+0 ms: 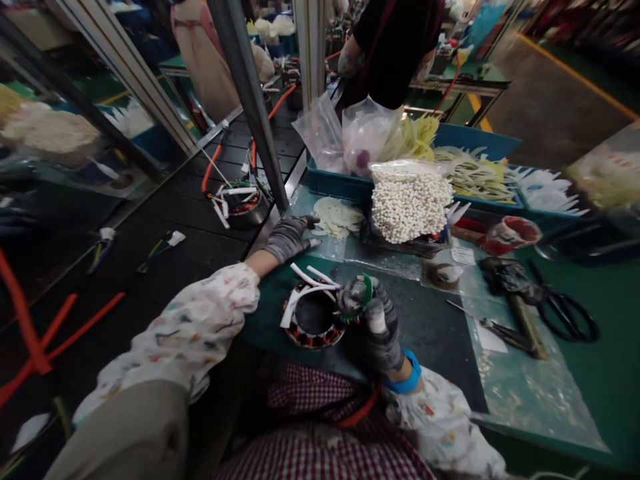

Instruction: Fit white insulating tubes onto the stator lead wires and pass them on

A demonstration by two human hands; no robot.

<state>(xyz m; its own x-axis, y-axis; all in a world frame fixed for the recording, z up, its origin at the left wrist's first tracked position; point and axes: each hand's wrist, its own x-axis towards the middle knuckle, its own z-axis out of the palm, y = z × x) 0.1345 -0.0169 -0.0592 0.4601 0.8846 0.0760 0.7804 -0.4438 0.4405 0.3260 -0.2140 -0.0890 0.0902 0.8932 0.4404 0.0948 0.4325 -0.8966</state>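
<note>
A round motor stator with copper windings and white sleeved leads lies on the green bench in front of me. My right hand, in a grey glove, is closed on the stator's right rim, with a small green piece at the fingertips. My left hand, also gloved, reaches forward with fingers stretched toward a pile of pale thin insulation slips on the bench. It holds nothing that I can see.
A clear bag of small white parts stands behind the stator, before blue trays of white and yellow strips. Black scissors and pliers lie at right. Another stator sits at left. A person works opposite.
</note>
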